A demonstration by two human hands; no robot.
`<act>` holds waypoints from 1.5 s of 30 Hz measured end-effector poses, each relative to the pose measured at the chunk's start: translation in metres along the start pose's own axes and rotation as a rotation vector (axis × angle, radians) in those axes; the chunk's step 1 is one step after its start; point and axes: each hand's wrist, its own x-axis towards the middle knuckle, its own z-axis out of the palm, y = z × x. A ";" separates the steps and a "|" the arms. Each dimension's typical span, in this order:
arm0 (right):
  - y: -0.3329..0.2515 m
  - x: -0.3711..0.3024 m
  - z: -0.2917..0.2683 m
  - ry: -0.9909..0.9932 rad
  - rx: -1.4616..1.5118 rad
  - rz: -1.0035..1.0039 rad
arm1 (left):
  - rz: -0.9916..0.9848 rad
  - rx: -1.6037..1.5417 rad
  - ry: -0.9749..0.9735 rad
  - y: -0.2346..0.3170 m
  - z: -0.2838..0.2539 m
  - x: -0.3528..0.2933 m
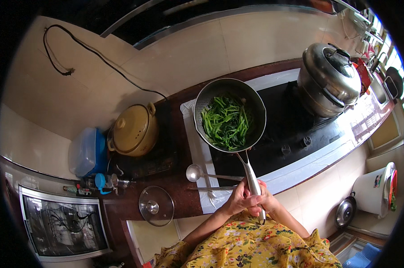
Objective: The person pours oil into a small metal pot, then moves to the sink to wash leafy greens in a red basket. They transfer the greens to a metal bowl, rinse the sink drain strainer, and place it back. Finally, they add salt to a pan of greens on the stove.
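A deep grey frying pan [201,119] with a long metal handle [252,176] is over the left part of the black stovetop. Cooked leafy greens [226,123] lie in it. My left hand [238,199] is closed around the handle, its fingers across the front. From the other side my right hand [268,200] grips the same handle, partly hidden behind it. A metal ladle [194,173] rests just left of my hands, its bowl on the counter. Beside its stem lies a thin utensil [213,188] whose kind I cannot make out.
A large steel steamer pot [328,85] stands on the right of the stovetop [278,120]. To the left are a lidded tan clay pot [137,134], a blue plastic container [88,152] and a glass lid [156,206] near the counter's edge. A black cord [99,56] hangs along the wall.
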 end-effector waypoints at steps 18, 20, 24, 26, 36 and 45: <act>-0.031 -0.005 0.002 0.125 -0.440 0.048 | 0.147 -0.123 -0.144 -0.018 0.001 0.026; -0.035 -0.007 0.003 0.137 -0.455 0.067 | 0.136 -0.144 -0.141 -0.014 0.006 0.027; -0.044 -0.010 0.012 0.230 -0.515 0.126 | 0.150 -0.170 -0.160 -0.014 0.011 0.030; -0.051 -0.013 0.019 0.266 -0.520 0.142 | 0.155 -0.192 -0.168 -0.015 0.013 0.032; -0.079 -0.018 0.025 0.230 -0.322 0.096 | 0.042 -0.268 -0.139 0.007 0.028 0.039; -0.077 -0.002 0.018 0.217 -0.036 0.055 | -0.019 -0.330 -0.005 0.012 0.025 0.045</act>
